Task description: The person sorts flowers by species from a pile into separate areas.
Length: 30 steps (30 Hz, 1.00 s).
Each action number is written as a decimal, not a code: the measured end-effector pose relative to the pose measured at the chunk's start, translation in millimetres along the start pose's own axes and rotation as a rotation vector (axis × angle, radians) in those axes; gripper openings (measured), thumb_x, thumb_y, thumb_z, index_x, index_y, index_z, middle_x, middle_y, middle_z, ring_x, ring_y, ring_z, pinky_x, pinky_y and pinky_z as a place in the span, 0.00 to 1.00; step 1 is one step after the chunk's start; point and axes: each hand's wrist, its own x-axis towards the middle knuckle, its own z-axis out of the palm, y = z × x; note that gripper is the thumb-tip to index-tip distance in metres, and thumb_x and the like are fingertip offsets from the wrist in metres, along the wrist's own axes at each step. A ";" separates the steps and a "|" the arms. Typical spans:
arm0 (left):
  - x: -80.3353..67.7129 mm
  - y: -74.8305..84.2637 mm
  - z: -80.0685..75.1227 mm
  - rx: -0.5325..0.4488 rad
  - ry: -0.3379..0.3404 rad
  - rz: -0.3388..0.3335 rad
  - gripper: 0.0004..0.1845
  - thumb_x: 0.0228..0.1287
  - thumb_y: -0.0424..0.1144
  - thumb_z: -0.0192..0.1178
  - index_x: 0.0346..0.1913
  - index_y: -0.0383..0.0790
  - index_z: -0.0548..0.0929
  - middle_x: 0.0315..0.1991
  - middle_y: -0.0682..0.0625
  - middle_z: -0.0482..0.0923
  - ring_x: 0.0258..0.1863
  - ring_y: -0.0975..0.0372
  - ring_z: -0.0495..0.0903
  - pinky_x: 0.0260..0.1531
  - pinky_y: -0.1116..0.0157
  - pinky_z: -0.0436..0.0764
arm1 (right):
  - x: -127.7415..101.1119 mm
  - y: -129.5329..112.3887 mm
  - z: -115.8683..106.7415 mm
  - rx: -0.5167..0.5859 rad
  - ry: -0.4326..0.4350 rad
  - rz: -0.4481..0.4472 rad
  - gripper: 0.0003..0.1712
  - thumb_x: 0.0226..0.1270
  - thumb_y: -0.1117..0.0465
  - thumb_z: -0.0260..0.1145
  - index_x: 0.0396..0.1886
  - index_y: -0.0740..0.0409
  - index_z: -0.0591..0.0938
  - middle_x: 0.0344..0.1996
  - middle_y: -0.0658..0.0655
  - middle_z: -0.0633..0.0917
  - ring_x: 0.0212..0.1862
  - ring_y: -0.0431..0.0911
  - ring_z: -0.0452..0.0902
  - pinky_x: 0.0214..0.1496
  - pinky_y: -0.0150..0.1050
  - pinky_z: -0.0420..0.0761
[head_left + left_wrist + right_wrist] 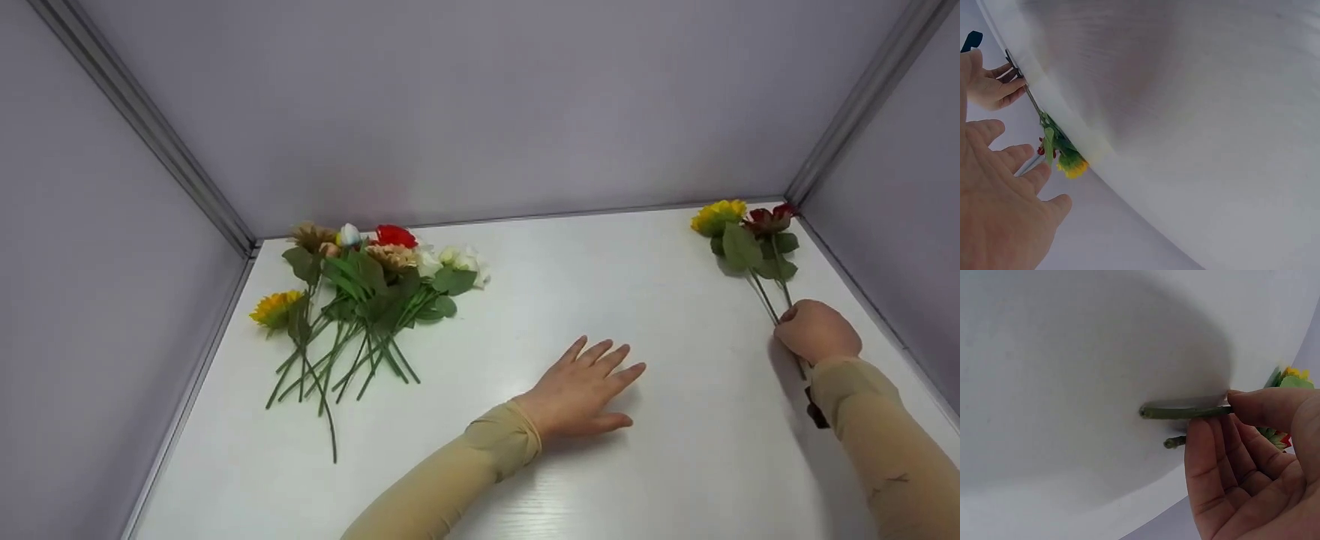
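Note:
At the right side of the table, my right hand (pixel 819 331) pinches a green flower stem (pixel 1185 413) between thumb and fingers. A second stem (pixel 1174 442) shows its cut end just behind the index finger. Beyond the hand lie the heads of a yellow sunflower (pixel 718 217) and a dark red rose (pixel 769 219), side by side with their green leaves. My left hand (pixel 581 394) is palm down over the middle of the table, fingers spread, holding nothing; its shadow falls beneath it. In the left wrist view, the sunflower (pixel 1074 167) appears beyond the left fingertips.
On the left of the white table (pixel 480 337) lies a loose pile of artificial flowers: a red flower (pixel 395 236), white blooms (pixel 461 262), a brown flower (pixel 311 237) and another sunflower (pixel 276 309). Their stems (pixel 330 435) cross toward the front. Grey panels (pixel 487 112) border the table.

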 end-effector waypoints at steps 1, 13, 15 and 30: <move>0.1 -0.3 0.0 -0.001 0.000 -0.001 0.41 0.74 0.71 0.42 0.83 0.60 0.50 0.82 0.53 0.48 0.81 0.57 0.46 0.78 0.51 0.45 | -0.6 -0.9 0.5 -0.003 0.014 -0.001 0.19 0.59 0.63 0.57 0.43 0.74 0.82 0.34 0.69 0.84 0.33 0.60 0.79 0.27 0.47 0.76; -12.0 -23.4 -2.0 -0.066 0.046 -0.058 0.40 0.76 0.67 0.47 0.83 0.56 0.53 0.82 0.51 0.52 0.80 0.55 0.49 0.78 0.51 0.45 | 5.8 -27.4 16.1 -0.041 0.267 -0.107 0.25 0.72 0.61 0.57 0.58 0.78 0.75 0.49 0.83 0.75 0.49 0.79 0.70 0.43 0.72 0.73; -18.3 -34.8 -1.8 -0.080 0.062 -0.088 0.39 0.76 0.66 0.47 0.83 0.55 0.54 0.81 0.50 0.53 0.80 0.55 0.50 0.78 0.51 0.46 | 7.2 -37.8 23.0 -0.054 0.288 -0.158 0.24 0.72 0.61 0.58 0.58 0.78 0.75 0.51 0.82 0.75 0.51 0.80 0.68 0.46 0.73 0.71; -122.2 -159.2 -2.7 -0.267 0.430 -0.567 0.16 0.76 0.43 0.59 0.59 0.40 0.83 0.55 0.44 0.80 0.57 0.49 0.77 0.57 0.50 0.78 | -15.5 -170.5 96.7 -0.078 0.176 -0.541 0.26 0.72 0.58 0.68 0.64 0.67 0.78 0.59 0.69 0.79 0.64 0.66 0.71 0.67 0.62 0.70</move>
